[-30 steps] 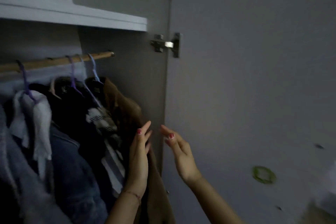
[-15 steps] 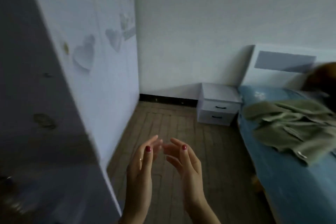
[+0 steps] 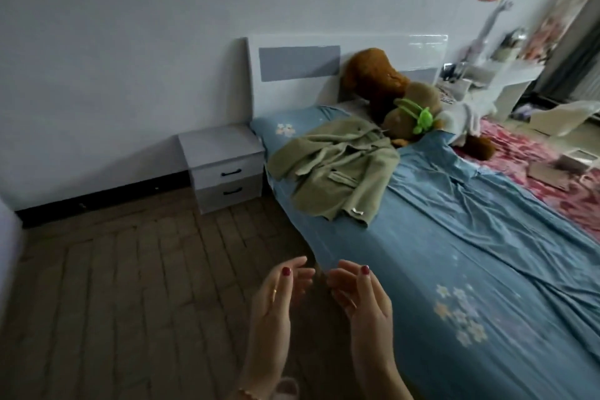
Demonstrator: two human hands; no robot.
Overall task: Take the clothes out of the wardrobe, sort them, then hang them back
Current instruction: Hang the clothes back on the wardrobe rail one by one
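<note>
Your left hand [image 3: 274, 299] and right hand [image 3: 360, 294] hover empty, palms facing, fingers loosely spread. A green jacket [image 3: 334, 169] lies spread on the bed [image 3: 487, 269], likely awaiting sorting.

A bed [image 3: 454, 269] with a blue flowered sheet holds brown plush toys [image 3: 389, 88] near its white headboard [image 3: 292, 68], with a grey two-drawer nightstand [image 3: 224, 166] beside it on a wood-pattern floor [image 3: 130, 286].

Home bedroom: bed [image 3: 454, 269], nightstand [image 3: 224, 166], plush toys [image 3: 389, 88].
</note>
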